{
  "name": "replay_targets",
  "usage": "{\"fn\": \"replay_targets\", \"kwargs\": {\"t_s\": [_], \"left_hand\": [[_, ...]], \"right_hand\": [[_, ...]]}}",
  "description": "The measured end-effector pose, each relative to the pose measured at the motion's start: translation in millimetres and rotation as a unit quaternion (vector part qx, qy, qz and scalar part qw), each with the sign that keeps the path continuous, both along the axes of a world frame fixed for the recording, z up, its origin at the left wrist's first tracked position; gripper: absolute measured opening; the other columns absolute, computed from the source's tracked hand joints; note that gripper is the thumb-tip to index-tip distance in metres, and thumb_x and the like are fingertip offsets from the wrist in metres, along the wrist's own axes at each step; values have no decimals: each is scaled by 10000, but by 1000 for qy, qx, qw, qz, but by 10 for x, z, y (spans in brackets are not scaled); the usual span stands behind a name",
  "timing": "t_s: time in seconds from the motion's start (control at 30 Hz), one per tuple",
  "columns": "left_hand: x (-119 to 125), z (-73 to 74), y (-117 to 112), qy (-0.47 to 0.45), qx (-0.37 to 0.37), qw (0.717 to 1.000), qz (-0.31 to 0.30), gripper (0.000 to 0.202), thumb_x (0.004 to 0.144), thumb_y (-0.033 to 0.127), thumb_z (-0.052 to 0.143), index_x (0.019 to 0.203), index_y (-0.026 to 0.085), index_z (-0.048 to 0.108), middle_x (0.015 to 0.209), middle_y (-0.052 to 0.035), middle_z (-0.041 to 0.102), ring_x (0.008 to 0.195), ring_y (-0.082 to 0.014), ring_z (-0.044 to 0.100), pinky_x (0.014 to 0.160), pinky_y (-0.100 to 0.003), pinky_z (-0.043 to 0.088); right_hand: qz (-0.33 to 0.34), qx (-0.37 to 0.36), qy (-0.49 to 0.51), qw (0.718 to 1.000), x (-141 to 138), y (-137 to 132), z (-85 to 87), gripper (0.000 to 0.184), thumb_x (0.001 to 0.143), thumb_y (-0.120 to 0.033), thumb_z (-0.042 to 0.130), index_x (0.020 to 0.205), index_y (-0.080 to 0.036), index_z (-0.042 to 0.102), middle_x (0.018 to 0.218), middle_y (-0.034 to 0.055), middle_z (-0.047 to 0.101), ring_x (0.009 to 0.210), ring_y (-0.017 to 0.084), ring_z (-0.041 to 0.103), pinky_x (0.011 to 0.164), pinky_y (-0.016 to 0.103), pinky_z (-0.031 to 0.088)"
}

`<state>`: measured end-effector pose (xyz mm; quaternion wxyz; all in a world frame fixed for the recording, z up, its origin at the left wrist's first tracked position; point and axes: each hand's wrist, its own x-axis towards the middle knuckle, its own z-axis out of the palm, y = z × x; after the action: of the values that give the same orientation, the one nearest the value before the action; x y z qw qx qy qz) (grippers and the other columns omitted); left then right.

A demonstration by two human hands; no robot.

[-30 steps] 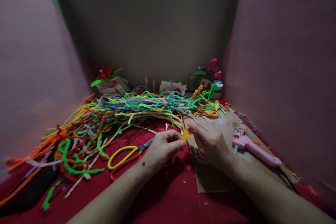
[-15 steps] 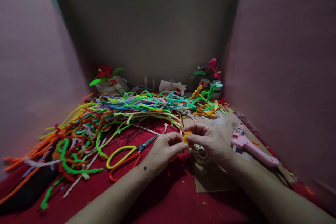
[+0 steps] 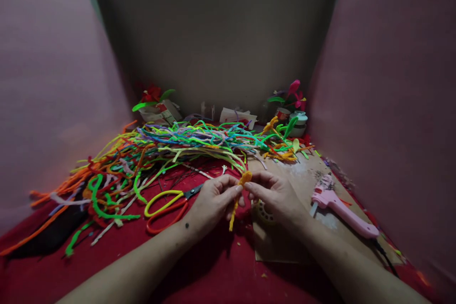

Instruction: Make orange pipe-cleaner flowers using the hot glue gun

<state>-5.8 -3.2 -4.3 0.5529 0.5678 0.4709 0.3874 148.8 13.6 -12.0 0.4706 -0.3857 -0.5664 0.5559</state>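
Between my two hands is an orange-yellow pipe cleaner piece [image 3: 245, 178], its upper part a rounded, petal-like shape and its twisted tail hanging down. My left hand [image 3: 220, 196] pinches it around the middle with thumb and fingers. From the other side, my right hand [image 3: 268, 193] grips the upper part with thumb and forefinger. Left of my left hand lie scissors [image 3: 166, 203] with yellow and red handles, their blades partly hidden behind it. Under my right hand, a pale ring-shaped object with holes [image 3: 265, 213] rests on the cardboard [image 3: 281, 247], partly covered.
A pink glue gun [image 3: 345, 211] with a black cord lies on the right. Tangled, many-coloured pipe cleaners [image 3: 199, 138] heap across the back and left of the red cloth [image 3: 199, 266]. Behind stand flowers [image 3: 153, 95], a jar [image 3: 298, 122] and papers [image 3: 238, 117]. Walls enclose both sides.
The orange-yellow piece has turned, so its petal-like top and hanging tail now show. Both hands have shifted slightly left. The whole view has shifted a little too.
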Motion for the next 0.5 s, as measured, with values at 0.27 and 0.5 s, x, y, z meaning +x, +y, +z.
{"fn": "replay_targets", "kwargs": {"t_s": [0.27, 0.5], "left_hand": [[20, -65, 21, 34, -2, 999, -40, 232, 753, 365, 569, 709, 140, 531, 519, 40, 527, 364, -44, 392, 378, -164, 306], [2, -103, 17, 18, 1, 999, -48, 183, 745, 314, 567, 684, 141, 555, 489, 64, 453, 389, -34, 347, 394, -152, 290]], "right_hand": [[-37, 158, -137, 977, -14, -50, -90, 147, 794, -214, 532, 716, -158, 643, 648, 4, 599, 618, 126, 538, 586, 235, 419], [-73, 381, -221, 895, -12, -83, -163, 174, 847, -162, 452, 807, -153, 621, 695, 43, 603, 640, 137, 555, 611, 247, 451]]}}
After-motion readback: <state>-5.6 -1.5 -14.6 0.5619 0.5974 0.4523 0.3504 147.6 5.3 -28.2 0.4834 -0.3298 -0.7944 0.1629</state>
